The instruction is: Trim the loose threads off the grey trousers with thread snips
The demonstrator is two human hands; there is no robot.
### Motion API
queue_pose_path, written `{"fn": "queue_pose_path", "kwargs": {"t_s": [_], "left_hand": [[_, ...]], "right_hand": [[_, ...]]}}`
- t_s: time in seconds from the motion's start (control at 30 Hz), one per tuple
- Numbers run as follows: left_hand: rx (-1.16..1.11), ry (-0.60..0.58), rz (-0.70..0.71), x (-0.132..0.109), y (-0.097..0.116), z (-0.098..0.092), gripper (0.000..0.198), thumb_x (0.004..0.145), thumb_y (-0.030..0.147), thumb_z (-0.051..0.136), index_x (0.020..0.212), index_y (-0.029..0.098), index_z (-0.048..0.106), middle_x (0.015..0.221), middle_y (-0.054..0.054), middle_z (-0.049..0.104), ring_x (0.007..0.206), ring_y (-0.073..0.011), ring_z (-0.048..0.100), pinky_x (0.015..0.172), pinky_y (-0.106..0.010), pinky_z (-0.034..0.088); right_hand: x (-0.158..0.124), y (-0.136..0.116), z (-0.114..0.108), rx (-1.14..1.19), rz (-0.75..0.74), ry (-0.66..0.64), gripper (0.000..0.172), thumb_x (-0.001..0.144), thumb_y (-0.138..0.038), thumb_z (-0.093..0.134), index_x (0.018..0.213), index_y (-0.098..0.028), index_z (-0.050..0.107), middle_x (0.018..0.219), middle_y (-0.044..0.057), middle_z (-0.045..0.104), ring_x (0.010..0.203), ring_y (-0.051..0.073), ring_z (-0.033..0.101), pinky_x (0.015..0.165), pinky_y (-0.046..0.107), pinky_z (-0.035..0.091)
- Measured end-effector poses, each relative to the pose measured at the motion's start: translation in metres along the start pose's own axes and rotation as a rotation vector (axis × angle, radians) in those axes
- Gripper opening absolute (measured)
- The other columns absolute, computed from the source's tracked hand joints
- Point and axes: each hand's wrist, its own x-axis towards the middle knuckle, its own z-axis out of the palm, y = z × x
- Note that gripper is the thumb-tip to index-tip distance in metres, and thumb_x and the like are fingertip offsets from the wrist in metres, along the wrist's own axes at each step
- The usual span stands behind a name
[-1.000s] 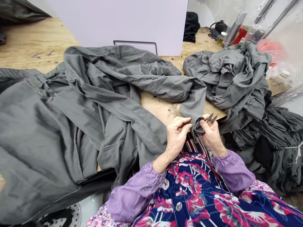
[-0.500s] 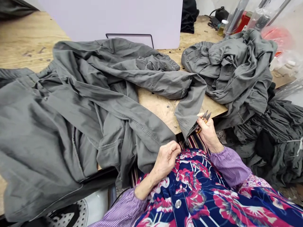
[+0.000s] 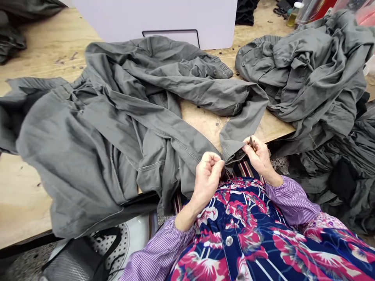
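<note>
Grey trousers (image 3: 187,93) lie across the table, with one leg end (image 3: 231,146) hanging over the front edge toward my lap. My right hand (image 3: 262,160) is closed on the hem of that leg. Small thread snips (image 3: 251,143) sit in the same hand, blades pointing up past the fingers. My left hand (image 3: 207,173) is closed in a pinch just left of the hem; whatever is between its fingertips is too small to make out. Another stretch of grey leg (image 3: 187,150) lies behind my left hand.
More grey garments are heaped at the right of the table (image 3: 310,70), and a dark pile (image 3: 351,175) lies lower right. A pale lilac panel (image 3: 164,17) stands at the back, near a small bottle (image 3: 295,13). A perforated white stool (image 3: 131,238) is below the table edge.
My left hand has risen and turned, its fingertips now close to the hem. The snips have tipped more upright in my right hand. The whole view has shifted slightly.
</note>
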Motion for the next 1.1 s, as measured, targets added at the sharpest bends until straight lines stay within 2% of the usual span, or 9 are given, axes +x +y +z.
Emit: {"fn": "queue_pose_path", "kwargs": {"t_s": [0.1, 0.23, 0.3, 0.4, 0.5, 0.57, 0.77, 0.93, 1.1], "left_hand": [[0.4, 0.032, 0.192, 0.016, 0.001, 0.004, 0.019, 0.078, 0.027, 0.058, 0.094, 0.018, 0.052, 0.053, 0.008, 0.041, 0.048, -0.0079, 0.04, 0.052, -0.02, 0.034], [0.605, 0.082, 0.363, 0.036, 0.009, -0.001, 0.016, 0.075, 0.013, 0.046, 0.078, 0.016, 0.061, 0.06, 0.0, 0.053, 0.055, -0.0111, 0.048, 0.057, -0.024, 0.036], [0.475, 0.076, 0.289, 0.042, 0.011, -0.005, 0.017, 0.073, 0.013, 0.045, 0.072, 0.015, 0.062, 0.061, 0.0, 0.055, 0.057, -0.0113, 0.049, 0.057, -0.024, 0.037], [0.095, -0.062, 0.008, 0.041, 0.013, -0.01, 0.012, 0.073, 0.022, 0.052, 0.065, 0.016, 0.059, 0.051, 0.003, 0.048, 0.045, -0.0074, 0.04, 0.046, -0.021, 0.032], [-0.125, -0.187, -0.243, 0.038, 0.011, -0.013, 0.016, 0.069, 0.029, 0.06, 0.064, 0.015, 0.054, 0.043, 0.008, 0.036, 0.035, -0.003, 0.022, 0.037, -0.019, 0.019], [-0.135, -0.206, -0.264, 0.037, 0.009, -0.017, 0.018, 0.067, 0.03, 0.064, 0.066, 0.015, 0.053, 0.041, 0.01, 0.032, 0.034, -0.0021, 0.019, 0.037, -0.018, 0.015], [0.32, -0.045, 0.128, 0.034, 0.005, -0.037, 0.026, 0.064, 0.026, 0.072, 0.073, 0.019, 0.048, 0.042, 0.013, 0.025, 0.038, -0.0034, 0.02, 0.042, -0.018, 0.021], [0.779, -0.027, 0.456, 0.023, 0.012, -0.044, 0.03, 0.073, 0.048, 0.065, 0.08, 0.019, 0.059, 0.045, 0.007, 0.039, 0.041, -0.0075, 0.037, 0.047, -0.022, 0.027], [1.172, 0.154, 0.671, 0.025, 0.021, -0.039, 0.049, 0.077, 0.054, 0.056, 0.108, 0.015, 0.059, 0.07, -0.004, 0.058, 0.064, -0.0168, 0.053, 0.057, -0.025, 0.037]], "right_hand": [[-0.001, -0.016, 0.008, -0.072, -0.07, -0.044, 0.013, 0.084, -0.028, 0.049, 0.075, -0.019, 0.05, 0.061, -0.004, 0.044, 0.051, 0.007, 0.038, 0.048, 0.021, 0.03], [-0.003, -0.023, 0.013, -0.279, -0.217, -0.112, 0.002, 0.078, -0.017, 0.051, 0.077, -0.02, 0.051, 0.063, -0.003, 0.049, 0.052, 0.008, 0.041, 0.052, 0.022, 0.032], [-0.002, -0.019, 0.009, -0.475, -0.276, -0.151, 0.012, 0.072, -0.009, 0.048, 0.078, -0.019, 0.053, 0.068, -0.001, 0.053, 0.057, 0.01, 0.044, 0.057, 0.023, 0.033], [0.003, -0.009, -0.002, -0.672, -0.238, -0.174, 0.015, 0.065, -0.008, 0.048, 0.076, -0.017, 0.055, 0.074, 0.003, 0.055, 0.062, 0.012, 0.047, 0.058, 0.025, 0.032], [0.011, -0.001, -0.015, -0.545, -0.112, -0.229, 0.009, 0.064, -0.011, 0.049, 0.069, -0.016, 0.055, 0.063, -0.001, 0.051, 0.057, 0.01, 0.044, 0.056, 0.023, 0.032], [0.016, 0.001, -0.021, -0.382, -0.037, -0.268, 0.007, 0.066, -0.013, 0.048, 0.065, -0.015, 0.055, 0.057, -0.003, 0.047, 0.053, 0.008, 0.041, 0.053, 0.021, 0.031], [0.044, 0.001, -0.021, -0.237, 0.036, -0.255, 0.012, 0.07, -0.023, 0.052, 0.062, -0.014, 0.056, 0.051, -0.005, 0.043, 0.048, 0.006, 0.035, 0.047, 0.02, 0.027], [0.08, -0.016, -0.007, -0.415, -0.191, -0.268, 0.017, 0.07, -0.023, 0.055, 0.056, -0.014, 0.052, 0.051, -0.004, 0.041, 0.051, 0.007, 0.035, 0.051, 0.022, 0.025], [0.104, -0.043, 0.015, -0.516, -0.386, -0.344, 0.019, 0.072, -0.022, 0.057, 0.056, -0.015, 0.049, 0.052, -0.003, 0.041, 0.051, 0.007, 0.033, 0.052, 0.024, 0.023]]}}
